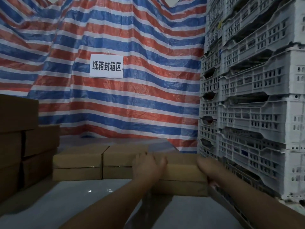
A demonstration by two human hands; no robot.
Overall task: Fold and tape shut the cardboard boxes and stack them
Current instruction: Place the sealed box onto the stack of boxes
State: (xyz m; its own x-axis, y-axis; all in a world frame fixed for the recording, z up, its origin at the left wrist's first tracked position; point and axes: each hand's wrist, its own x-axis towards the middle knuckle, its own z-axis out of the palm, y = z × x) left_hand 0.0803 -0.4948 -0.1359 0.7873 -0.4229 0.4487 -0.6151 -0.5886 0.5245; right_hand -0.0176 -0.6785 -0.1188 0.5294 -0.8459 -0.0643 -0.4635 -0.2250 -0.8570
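while gripped — box between left hand, right hand

From my head the single wide-angle camera looks forward and slightly down, close over my forearms at the lower frame, facing the striped tarp.

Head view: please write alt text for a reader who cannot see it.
Both hands, left and right, hold a flat brown cardboard box at the right end of a row of taped brown boxes on a grey table. Behind hangs a red, white and blue striped tarp; grey plastic crates are stacked on the right.
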